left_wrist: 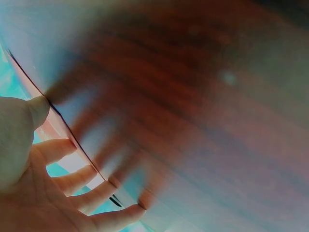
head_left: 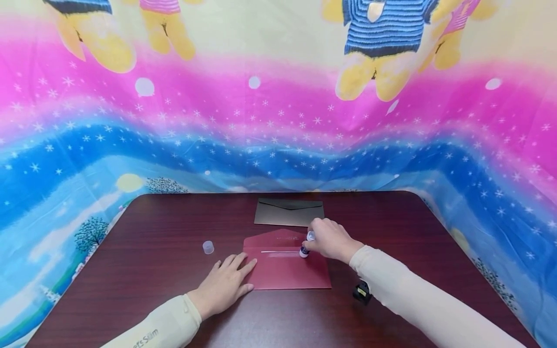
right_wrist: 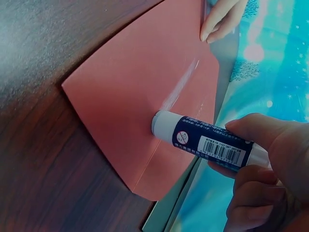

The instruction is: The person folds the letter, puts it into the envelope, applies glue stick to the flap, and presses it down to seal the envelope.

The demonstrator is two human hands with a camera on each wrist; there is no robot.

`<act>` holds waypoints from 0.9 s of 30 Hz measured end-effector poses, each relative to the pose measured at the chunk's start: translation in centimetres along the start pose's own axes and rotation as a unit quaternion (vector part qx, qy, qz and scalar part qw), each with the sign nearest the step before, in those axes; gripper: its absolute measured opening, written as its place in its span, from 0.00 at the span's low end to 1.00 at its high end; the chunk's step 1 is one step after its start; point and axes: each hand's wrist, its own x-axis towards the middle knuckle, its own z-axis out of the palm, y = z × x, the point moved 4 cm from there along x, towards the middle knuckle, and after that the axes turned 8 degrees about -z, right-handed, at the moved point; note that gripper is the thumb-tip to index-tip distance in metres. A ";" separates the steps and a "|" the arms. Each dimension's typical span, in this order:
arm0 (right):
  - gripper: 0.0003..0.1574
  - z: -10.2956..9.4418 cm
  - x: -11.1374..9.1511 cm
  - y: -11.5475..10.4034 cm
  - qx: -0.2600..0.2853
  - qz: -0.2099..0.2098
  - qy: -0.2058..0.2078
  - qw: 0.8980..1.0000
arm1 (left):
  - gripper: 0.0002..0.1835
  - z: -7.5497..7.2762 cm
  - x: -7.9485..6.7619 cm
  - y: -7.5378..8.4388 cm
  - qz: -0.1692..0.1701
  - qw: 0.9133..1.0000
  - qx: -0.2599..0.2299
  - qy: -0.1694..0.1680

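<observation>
A red envelope [head_left: 287, 273] lies on the dark wooden table with its flap [head_left: 278, 238] spread open away from me. My right hand [head_left: 332, 239] grips a glue stick [right_wrist: 207, 140], dark blue and white with a barcode, whose tip touches the envelope just below the flap's fold. A whitish glue streak [right_wrist: 181, 87] trails from the tip across the paper. My left hand [head_left: 224, 285] rests with spread fingers on the envelope's left edge and the table. In the left wrist view the fingers [left_wrist: 82, 181] are straight, their tips touching the glossy tabletop.
A translucent cap [head_left: 208, 247] stands on the table left of the envelope. Behind the red envelope lies a grey-brown envelope [head_left: 278, 217] with its flap folded down. A printed cloth [head_left: 278, 121] hangs around the table's [head_left: 174, 217] back and sides.
</observation>
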 end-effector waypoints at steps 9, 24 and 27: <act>0.12 -0.4 -0.4 0.3 -0.001 -0.006 0.009 1.000 | 0.29 -0.1 0.1 0.0 -0.006 1.000 -0.005 -0.006; 0.13 -2.2 -0.8 1.0 0.037 -0.023 0.051 0.998 | 0.30 -0.1 0.1 0.0 -0.016 1.000 -0.014 -0.016; 0.13 -2.1 -1.0 1.1 0.051 -0.028 0.059 0.997 | 0.30 -0.2 0.2 0.1 -0.016 1.000 -0.015 -0.021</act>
